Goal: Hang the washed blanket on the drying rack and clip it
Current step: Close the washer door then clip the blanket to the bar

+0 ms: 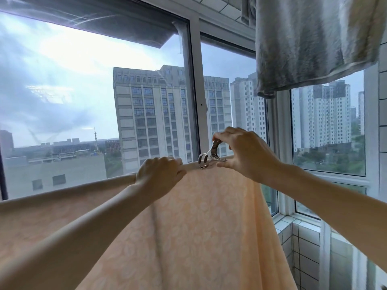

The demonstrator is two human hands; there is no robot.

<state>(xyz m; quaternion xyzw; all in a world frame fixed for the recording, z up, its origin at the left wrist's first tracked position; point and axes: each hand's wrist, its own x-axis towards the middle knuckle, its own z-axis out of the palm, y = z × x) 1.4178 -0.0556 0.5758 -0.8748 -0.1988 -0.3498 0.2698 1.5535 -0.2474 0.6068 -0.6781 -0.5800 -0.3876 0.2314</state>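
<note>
A pale peach patterned blanket [205, 216] hangs draped over a rack bar that runs from lower left up to the middle; the bar itself is hidden under the cloth. My left hand [160, 173] grips the covered bar with curled fingers. Just to its right a shiny metal clip [209, 156] sits with its jaws around the covered bar. My right hand [240, 152] pinches the clip's handles between thumb and fingers.
A grey cloth [310, 42] hangs from above at the upper right. Large windows with white frames [195, 97] stand right behind the bar. A white tiled sill and wall [299, 243] lie at the lower right.
</note>
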